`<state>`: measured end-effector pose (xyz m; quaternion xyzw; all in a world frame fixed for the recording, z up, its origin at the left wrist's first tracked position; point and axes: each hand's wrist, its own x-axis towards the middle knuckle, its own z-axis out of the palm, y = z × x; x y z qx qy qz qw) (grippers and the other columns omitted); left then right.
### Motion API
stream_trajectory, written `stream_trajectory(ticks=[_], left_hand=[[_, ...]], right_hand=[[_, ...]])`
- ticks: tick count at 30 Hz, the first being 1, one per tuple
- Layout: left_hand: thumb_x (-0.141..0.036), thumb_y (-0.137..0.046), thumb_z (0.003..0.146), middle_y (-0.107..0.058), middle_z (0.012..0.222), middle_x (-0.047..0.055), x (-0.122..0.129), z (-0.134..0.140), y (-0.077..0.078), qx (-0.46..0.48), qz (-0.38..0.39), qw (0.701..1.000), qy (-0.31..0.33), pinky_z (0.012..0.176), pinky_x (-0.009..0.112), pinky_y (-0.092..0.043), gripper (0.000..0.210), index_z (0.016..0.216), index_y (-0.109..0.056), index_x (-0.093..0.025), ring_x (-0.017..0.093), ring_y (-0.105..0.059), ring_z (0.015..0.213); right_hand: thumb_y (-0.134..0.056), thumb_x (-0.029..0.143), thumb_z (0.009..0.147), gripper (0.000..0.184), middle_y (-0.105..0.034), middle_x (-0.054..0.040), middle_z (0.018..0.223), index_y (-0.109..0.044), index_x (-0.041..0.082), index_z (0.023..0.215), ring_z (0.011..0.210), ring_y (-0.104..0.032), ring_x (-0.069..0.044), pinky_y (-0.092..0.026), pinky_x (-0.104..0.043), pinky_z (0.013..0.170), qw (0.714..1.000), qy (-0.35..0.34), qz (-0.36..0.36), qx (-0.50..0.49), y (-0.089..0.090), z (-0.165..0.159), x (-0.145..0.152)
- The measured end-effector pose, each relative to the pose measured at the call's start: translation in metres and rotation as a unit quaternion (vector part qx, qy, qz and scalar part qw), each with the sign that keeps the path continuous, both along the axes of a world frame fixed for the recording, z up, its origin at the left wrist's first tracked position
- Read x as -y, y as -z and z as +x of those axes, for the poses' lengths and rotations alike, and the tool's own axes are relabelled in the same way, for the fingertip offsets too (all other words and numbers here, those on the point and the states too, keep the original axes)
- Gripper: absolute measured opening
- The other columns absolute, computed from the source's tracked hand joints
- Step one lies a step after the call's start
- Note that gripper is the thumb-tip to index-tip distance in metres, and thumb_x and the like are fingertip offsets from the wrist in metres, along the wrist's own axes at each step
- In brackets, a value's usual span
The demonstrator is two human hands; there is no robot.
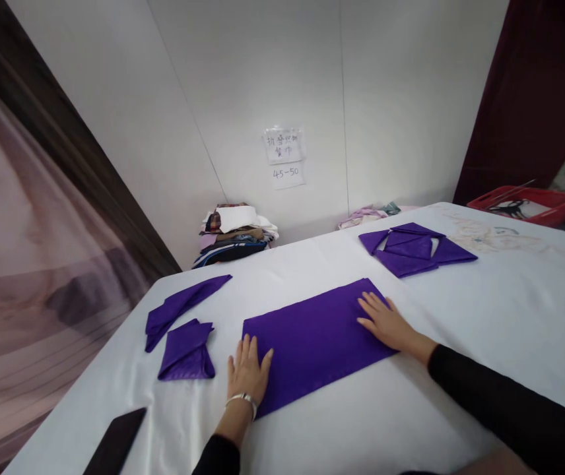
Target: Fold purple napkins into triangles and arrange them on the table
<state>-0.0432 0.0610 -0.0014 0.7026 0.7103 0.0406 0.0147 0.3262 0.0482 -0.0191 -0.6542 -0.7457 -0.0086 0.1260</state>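
A purple cloth napkin (319, 336), folded into a long rectangle, lies flat on the white-covered table in front of me. My left hand (249, 375) rests palm down over its left end, fingers stretched out, with a silver bracelet on the wrist. At the opposite end, my right hand (383, 321) lies flat with its fingers spread across the cloth's right edge. Neither hand grips anything. To the left sit two folded purple napkins, one long and pointed (183, 307), the other a compact squarish shape (187, 353). Several more folded purple pieces (411, 245) overlap at the back right.
A dark flat object (115, 443) lies at the table's near left. Stacked folded clothes (235, 234) stand behind the far edge, and pinkish cloths (364, 216) lie farther right. A red basket (550, 208) is at the far right. Handwritten paper signs (285, 155) hang on the wall.
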Motion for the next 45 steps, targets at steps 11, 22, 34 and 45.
stream_trajectory(ticks=[11, 22, 34, 45], left_hand=[[-0.052, -0.026, 0.087, -0.023, 0.147, 0.007, -0.05, 0.015, 0.011, -0.021, -0.021, 1.0, 0.007, 0.109, 0.047, -0.014, 0.064, 0.138, -0.028, -0.013, 0.023, -0.014, 0.136], [-0.048, -0.023, 0.088, -0.026, 0.146, 0.009, -0.076, -0.007, 0.008, 0.0, -0.017, 0.997, -0.073, 0.109, 0.046, -0.016, 0.064, 0.138, -0.027, -0.009, 0.023, -0.017, 0.135], [-0.046, -0.023, 0.088, -0.028, 0.145, 0.008, -0.078, -0.009, 0.013, -0.006, -0.013, 0.998, -0.069, 0.109, 0.046, -0.018, 0.06, 0.137, -0.028, -0.011, 0.022, -0.019, 0.135], [-0.043, -0.022, 0.089, -0.022, 0.148, 0.005, -0.078, -0.004, 0.01, -0.022, -0.036, 0.999, -0.023, 0.108, 0.049, -0.016, 0.056, 0.137, -0.029, -0.016, 0.021, -0.015, 0.136]], right_hand=[[-0.031, 0.058, 0.086, 0.061, -0.034, -0.0077, 0.142, -0.04, 0.021, 0.134, 0.132, -0.025, -0.025, -0.017, -0.047, 0.106, 0.997, -0.034, -0.047, -0.052, 0.009, -0.01, -0.066], [-0.043, 0.036, 0.084, 0.033, -0.051, -0.0118, 0.128, -0.061, 0.017, 0.104, 0.124, -0.037, -0.026, -0.031, -0.038, 0.097, 0.982, 0.166, 0.016, -0.088, 0.019, 0.063, -0.091], [-0.048, 0.031, 0.079, 0.016, -0.061, -0.0077, 0.103, -0.058, 0.02, 0.074, 0.113, -0.043, -0.026, -0.03, -0.038, 0.09, 0.967, 0.223, 0.027, -0.116, 0.021, 0.047, -0.105], [-0.039, 0.023, 0.078, 0.02, -0.061, -0.0114, 0.1, -0.056, 0.019, 0.07, 0.106, -0.047, -0.026, -0.032, -0.039, 0.089, 0.967, 0.236, 0.031, -0.092, 0.008, 0.036, -0.098]])
